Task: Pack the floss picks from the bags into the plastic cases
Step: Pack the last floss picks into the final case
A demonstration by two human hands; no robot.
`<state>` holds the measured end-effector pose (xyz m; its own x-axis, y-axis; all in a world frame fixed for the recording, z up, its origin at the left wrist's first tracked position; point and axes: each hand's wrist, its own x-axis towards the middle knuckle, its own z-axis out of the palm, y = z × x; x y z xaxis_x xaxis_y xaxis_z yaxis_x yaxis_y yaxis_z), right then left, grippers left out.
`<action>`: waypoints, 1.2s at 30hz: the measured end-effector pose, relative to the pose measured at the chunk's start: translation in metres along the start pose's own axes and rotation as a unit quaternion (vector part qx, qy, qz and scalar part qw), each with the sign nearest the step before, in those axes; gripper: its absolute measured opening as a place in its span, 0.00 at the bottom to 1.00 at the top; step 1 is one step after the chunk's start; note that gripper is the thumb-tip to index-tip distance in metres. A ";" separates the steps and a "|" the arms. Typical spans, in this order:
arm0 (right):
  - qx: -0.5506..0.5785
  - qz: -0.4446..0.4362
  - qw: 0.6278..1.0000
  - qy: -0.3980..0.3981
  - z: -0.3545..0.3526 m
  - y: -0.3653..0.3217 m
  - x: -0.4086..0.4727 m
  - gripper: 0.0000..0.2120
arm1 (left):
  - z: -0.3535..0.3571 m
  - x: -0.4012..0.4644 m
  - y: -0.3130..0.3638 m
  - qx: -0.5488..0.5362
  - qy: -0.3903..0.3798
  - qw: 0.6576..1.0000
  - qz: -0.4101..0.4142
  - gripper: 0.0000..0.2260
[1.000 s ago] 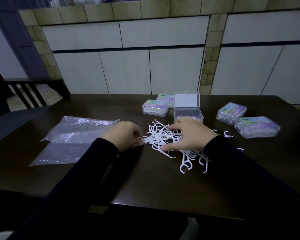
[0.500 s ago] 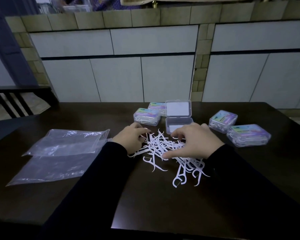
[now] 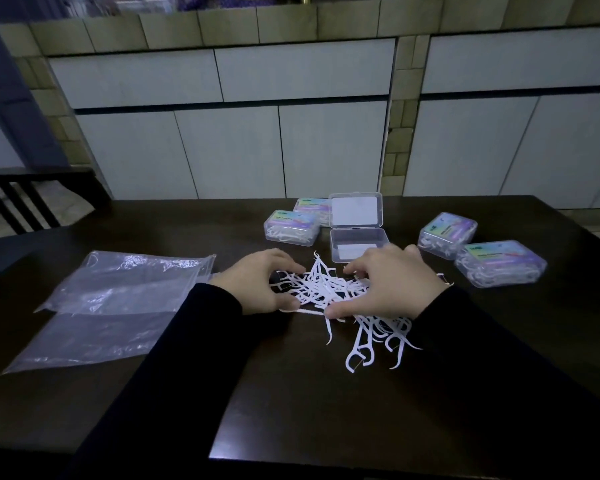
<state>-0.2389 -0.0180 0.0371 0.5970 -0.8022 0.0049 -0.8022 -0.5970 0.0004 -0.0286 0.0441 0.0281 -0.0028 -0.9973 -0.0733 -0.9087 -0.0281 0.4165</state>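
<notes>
Our left hand [image 3: 257, 282] and right hand [image 3: 392, 285] have closed in, curled fingers now cupping the floss picks [image 3: 321, 287] between them, ready for the open case [image 3: 357, 245].

The person is wearing a dark, nearly black long-sleeved top, plain and without any visible print, seam marking or button. The left sleeve [image 3: 174, 348] is reaching right down to the wrist, ending in a smooth, close cuff just behind the left hand [image 3: 257, 284]. The right sleeve [image 3: 492, 351] is doing the same behind the right hand [image 3: 395, 285]. Both hands are showing bare, with no gloves, rings or watch visible.
</notes>
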 end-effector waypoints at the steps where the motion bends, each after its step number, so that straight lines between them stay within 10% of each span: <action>1: 0.000 0.000 1.000 -0.001 0.000 -0.003 0.000 0.40 | 0.000 0.000 0.000 0.002 0.008 1.000 -0.004 0.22; 5: 0.016 -0.004 1.000 0.026 -0.003 -0.007 -0.001 0.24 | 0.003 0.000 -0.001 0.002 0.049 0.999 -0.010 0.14; 10: -0.007 0.043 0.999 0.029 0.004 -0.014 0.002 0.36 | -0.001 -0.004 -0.001 -0.024 0.043 0.999 -0.014 0.19; 36: 0.318 0.093 0.940 0.084 -0.011 0.014 0.011 0.12 | 0.007 -0.003 0.010 0.046 0.117 0.992 0.012 0.09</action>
<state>-0.2438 -0.0350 0.0477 0.3955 -0.9125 0.1044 -0.6967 -0.3721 -0.6133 -0.0409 0.0471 0.0262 0.0610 -0.9865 0.1519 -0.9438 -0.0075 0.3303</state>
